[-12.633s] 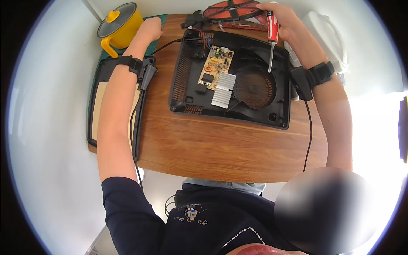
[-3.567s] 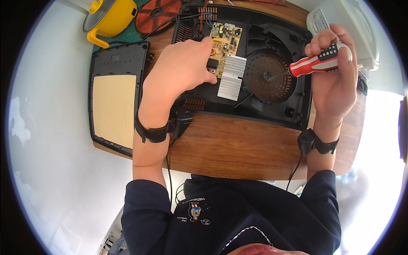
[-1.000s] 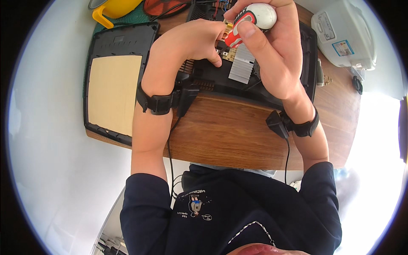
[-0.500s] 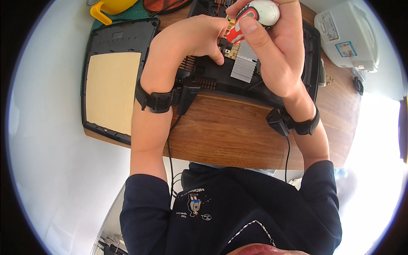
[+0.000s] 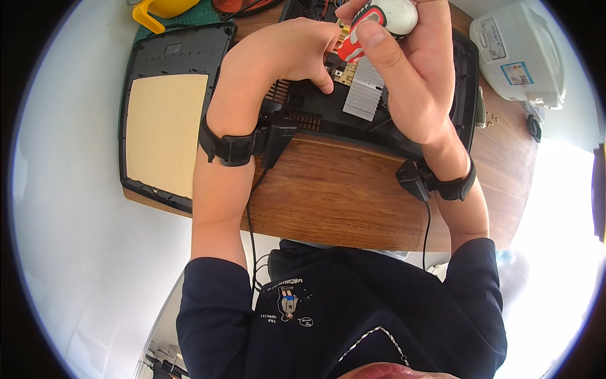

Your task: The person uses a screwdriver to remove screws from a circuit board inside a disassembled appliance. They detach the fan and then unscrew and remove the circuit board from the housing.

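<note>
My right hand (image 5: 421,88) grips a red, white and black screwdriver (image 5: 379,22), handle end up, over the cream circuit board (image 5: 346,74) inside an open black appliance housing (image 5: 466,95). Just left of it, my left hand (image 5: 290,54) has its fingers curled at the board's edge, thumb lower down; the fingertips are partly hidden. A silver finned heatsink (image 5: 363,91) shows below the screwdriver. The screwdriver's tip and much of the board are hidden by the hands.
A black cover with a beige sheet (image 5: 165,136) lies left on the wooden table (image 5: 334,189). Behind it are a yellow pot (image 5: 151,12), a green mat and a red-black disc (image 5: 230,5). A white plastic container (image 5: 517,57) and small metal pieces (image 5: 489,119) are at right.
Earlier my right hand held the screwdriver further right; it has moved left over the board. The disc I held at first lies back left. In the last second both hands barely moved.
</note>
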`<state>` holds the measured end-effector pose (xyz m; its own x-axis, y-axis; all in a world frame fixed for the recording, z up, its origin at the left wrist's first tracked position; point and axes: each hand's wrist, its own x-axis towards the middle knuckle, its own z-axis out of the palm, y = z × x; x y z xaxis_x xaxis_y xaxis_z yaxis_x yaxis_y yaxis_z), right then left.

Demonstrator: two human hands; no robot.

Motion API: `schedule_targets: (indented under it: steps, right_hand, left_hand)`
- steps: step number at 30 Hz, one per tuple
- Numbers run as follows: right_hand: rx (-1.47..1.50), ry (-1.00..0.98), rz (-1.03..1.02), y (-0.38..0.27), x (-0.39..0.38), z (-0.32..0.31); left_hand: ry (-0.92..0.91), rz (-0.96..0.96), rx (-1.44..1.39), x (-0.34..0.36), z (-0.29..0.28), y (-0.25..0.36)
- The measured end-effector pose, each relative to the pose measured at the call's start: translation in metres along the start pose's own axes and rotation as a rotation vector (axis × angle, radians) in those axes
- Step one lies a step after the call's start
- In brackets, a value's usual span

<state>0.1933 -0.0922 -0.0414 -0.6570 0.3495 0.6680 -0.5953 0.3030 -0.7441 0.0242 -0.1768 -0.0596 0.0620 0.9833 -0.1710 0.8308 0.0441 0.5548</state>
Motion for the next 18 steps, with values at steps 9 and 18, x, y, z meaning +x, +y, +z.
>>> schedule_targets:
  steps: [9, 18]
  right_hand:
    - [0.051, 0.017, -0.027, 0.005, 0.0, 0.002]
    - [-0.001, 0.011, 0.057, -0.004, 0.0, -0.002]
  left_hand:
    - [0.013, 0.009, -0.069, 0.0, -0.001, 0.0]
    - [0.061, 0.069, -0.087, -0.001, 0.003, -0.002]
